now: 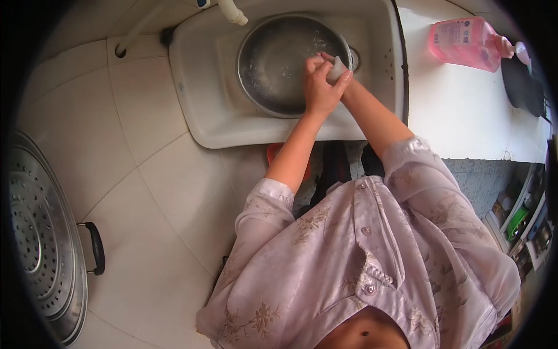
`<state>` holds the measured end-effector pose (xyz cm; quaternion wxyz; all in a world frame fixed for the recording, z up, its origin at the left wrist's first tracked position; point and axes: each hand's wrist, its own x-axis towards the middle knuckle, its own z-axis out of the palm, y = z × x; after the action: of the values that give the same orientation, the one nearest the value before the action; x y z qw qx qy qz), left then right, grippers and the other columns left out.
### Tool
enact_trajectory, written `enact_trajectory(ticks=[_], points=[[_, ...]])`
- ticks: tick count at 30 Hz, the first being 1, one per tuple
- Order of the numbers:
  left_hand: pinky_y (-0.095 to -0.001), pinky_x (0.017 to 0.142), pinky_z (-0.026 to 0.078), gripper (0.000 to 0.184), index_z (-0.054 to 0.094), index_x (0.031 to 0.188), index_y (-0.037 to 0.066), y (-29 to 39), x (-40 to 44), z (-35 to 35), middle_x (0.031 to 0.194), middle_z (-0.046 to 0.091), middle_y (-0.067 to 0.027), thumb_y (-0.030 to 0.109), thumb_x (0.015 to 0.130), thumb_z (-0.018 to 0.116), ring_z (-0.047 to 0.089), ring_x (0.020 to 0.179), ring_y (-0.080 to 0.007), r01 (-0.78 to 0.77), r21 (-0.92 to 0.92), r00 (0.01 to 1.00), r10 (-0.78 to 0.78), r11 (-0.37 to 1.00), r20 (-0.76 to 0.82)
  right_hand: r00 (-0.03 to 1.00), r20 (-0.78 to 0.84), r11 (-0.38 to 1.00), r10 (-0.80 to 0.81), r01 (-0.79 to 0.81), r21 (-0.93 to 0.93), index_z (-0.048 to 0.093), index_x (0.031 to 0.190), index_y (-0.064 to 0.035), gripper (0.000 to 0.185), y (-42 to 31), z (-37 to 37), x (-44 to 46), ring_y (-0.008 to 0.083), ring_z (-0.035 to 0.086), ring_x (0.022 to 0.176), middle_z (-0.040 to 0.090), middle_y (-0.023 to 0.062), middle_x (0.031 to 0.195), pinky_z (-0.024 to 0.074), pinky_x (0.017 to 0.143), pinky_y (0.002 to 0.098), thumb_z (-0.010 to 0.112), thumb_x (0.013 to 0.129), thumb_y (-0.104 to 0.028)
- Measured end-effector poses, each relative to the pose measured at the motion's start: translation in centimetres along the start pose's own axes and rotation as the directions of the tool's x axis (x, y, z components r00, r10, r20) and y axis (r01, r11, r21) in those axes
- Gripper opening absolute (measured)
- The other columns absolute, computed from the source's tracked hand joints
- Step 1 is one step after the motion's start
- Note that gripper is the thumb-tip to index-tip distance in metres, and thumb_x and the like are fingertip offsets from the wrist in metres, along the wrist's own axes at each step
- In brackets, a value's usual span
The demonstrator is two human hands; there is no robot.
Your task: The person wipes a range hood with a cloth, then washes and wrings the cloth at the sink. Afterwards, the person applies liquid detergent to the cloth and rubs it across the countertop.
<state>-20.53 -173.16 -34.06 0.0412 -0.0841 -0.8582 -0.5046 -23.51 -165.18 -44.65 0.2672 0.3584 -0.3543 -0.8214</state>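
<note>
On the white worktop [459, 116], a bottle of pink liquid [465, 42] with a pump top sits towards the far right corner, its label partly visible. Just beside the pump, at the right edge, is a dark pan-like vessel [521, 84], partly lost in shadow. Below the near edge, towards the right, shelving [494, 218] carries mixed items, one bright green [517, 223]. At the far left, a perforated round metal vessel [43, 244] with a black side handle [96, 248] is cut off by the dark border of the view.
</note>
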Motion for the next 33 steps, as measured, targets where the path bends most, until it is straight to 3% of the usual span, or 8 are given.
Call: enact_trajectory(ticks=[4,17,20,25,29,31,32,33], points=[[-0.0361,0.086,0.037,0.029,0.054,0.091,0.000,-0.7,2.8,-0.5,0.114,0.045,-0.0156,0.012,0.067,0.066,0.046,0.103,-0.0273,-0.019,-0.277,0.965,-0.055,0.961,-0.256,0.931,-0.049,0.522,-0.362,0.159,-0.838,0.052,0.097,-0.0099,0.023,6.4,3.0,-0.5,0.0190,0.055,0.083,0.056,0.0062,0.092,0.0456,0.072,0.0352,0.039,0.087,-0.026],[-0.0346,0.075,0.042,0.034,0.049,0.087,0.003,-0.1,7.1,-3.9,0.092,0.054,-0.0120,0.035,0.087,0.040,0.053,0.084,-0.0233,0.365,-0.886,0.718,-0.692,0.285,0.073,0.532,0.102,0.039,-0.841,0.248,-0.968,0.046,0.109,0.0017,0.041,13.3,7.1,-1.6,0.0249,0.052,0.094,0.052,0.0128,0.105,0.0407,0.082,0.0359,0.038,0.087,-0.032],[-0.0383,0.083,0.041,0.030,0.046,0.095,0.003,0.1,7.5,-6.1,0.096,0.053,-0.0125,0.031,0.086,0.041,0.050,0.093,-0.0288,0.370,-0.918,0.803,-0.446,-0.147,0.395,0.854,0.279,0.392,-0.439,0.461,-0.796,0.047,0.108,-0.0029,0.036,11.0,9.4,-5.2,0.0225,0.047,0.103,0.051,0.0098,0.111,0.0334,0.092,0.0340,0.048,0.084,-0.030],[-0.0384,0.091,0.035,0.038,0.042,0.114,0.002,3.1,6.6,-5.3,0.114,0.047,-0.0122,0.022,0.083,0.048,0.044,0.108,-0.0252,0.596,-0.794,0.792,-0.251,0.121,0.556,0.704,0.611,0.174,-0.362,0.695,-0.697,0.033,0.123,-0.0143,0.059,9.9,13.7,-12.5,0.0225,0.044,0.106,0.043,0.0065,0.116,0.0366,0.091,0.0389,0.048,0.068,0.003],[-0.0397,0.095,0.032,0.057,0.035,0.123,0.001,10.3,6.2,-5.5,0.120,0.044,-0.0107,0.036,0.081,0.051,0.040,0.113,-0.0258,0.588,-0.721,0.801,0.141,-0.365,0.582,0.669,0.683,0.276,-0.293,0.743,-0.610,0.029,0.125,-0.0146,0.065,10.9,15.3,-16.2,0.0235,0.044,0.108,0.042,0.0078,0.119,0.0377,0.092,0.0382,0.043,0.065,0.005],[-0.0408,0.097,0.029,0.061,0.036,0.122,0.001,11.5,5.8,-3.5,0.120,0.043,-0.0118,0.045,0.081,0.046,0.039,0.114,-0.0278,0.532,-0.762,0.841,0.126,-0.369,0.527,0.658,0.683,0.203,-0.316,0.750,-0.629,0.034,0.123,-0.0124,0.060,13.7,15.9,-17.7,0.0223,0.044,0.107,0.044,0.0081,0.116,0.0373,0.091,0.0335,0.042,0.066,0.005],[-0.0439,0.098,0.025,0.062,0.034,0.122,0.002,10.6,5.6,-1.4,0.124,0.038,-0.0138,0.047,0.081,0.041,0.035,0.116,-0.0294,0.408,-0.897,0.901,0.087,0.171,0.426,0.606,0.713,-0.132,-0.353,0.722,-0.679,0.036,0.122,-0.0107,0.057,14.0,16.0,-18.3,0.0209,0.044,0.106,0.046,0.0079,0.113,0.0370,0.090,0.0313,0.042,0.066,0.004],[-0.0453,0.099,0.024,0.063,0.034,0.122,0.003,11.6,5.7,-0.8,0.126,0.036,-0.0144,0.049,0.080,0.040,0.034,0.117,-0.0299,0.536,-0.813,0.844,0.110,-0.226,0.526,0.551,0.748,-0.447,-0.371,0.600,-0.664,0.039,0.120,-0.0091,0.054,14.2,16.1,-19.0,0.0195,0.044,0.105,0.047,0.0078,0.111,0.0366,0.089,0.0291,0.042,0.067,0.004]])
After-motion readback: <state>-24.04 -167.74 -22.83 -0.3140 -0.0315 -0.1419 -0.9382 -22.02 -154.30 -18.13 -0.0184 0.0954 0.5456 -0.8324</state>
